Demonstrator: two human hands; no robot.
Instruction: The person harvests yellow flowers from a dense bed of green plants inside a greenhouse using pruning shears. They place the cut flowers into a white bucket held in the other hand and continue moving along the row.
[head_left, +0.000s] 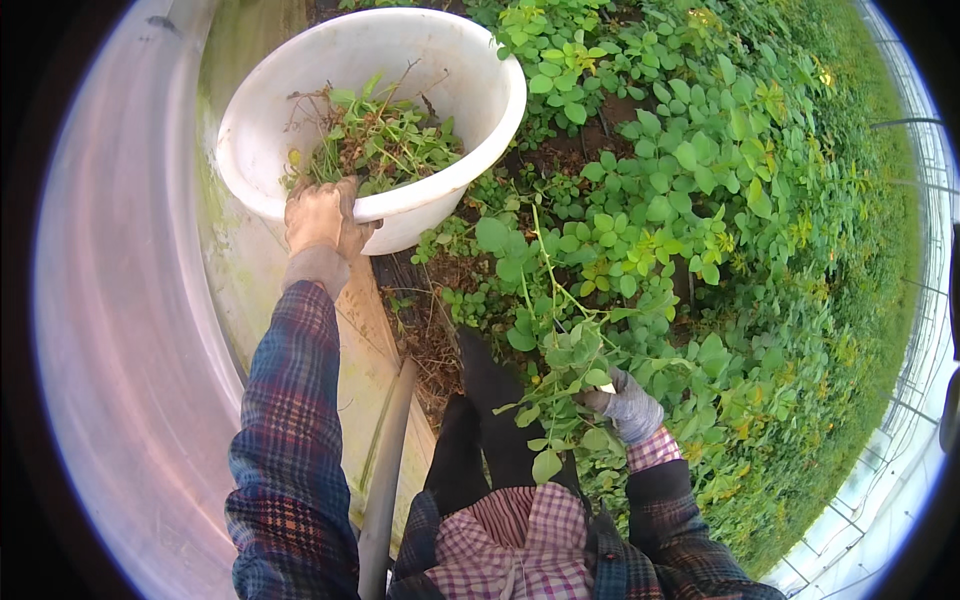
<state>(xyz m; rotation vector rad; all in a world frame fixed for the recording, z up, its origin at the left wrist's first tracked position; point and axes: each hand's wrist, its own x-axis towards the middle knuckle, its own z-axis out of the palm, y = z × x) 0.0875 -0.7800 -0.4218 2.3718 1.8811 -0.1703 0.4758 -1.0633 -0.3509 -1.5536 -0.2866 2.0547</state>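
My left hand (322, 221), in a tan work glove, grips the near rim of a large white plastic tub (480, 139). The tub tilts towards me, and a heap of cut green stems and dry twigs (375, 142) lies inside it. At lower right, my right hand (619, 405) wears a grey glove and is closed around a bunch of leafy green stems (574, 352). A small pale piece of something shows at its fingers; leaves hide part of them, so I cannot tell what it is.
Dense leafy plants (690, 180) fill the right side. Brown soil with dry litter (435, 352) shows by my legs. A grey pipe (386, 480) rises beside a pale board (367, 315) at left, along a translucent plastic sheet wall (142, 300).
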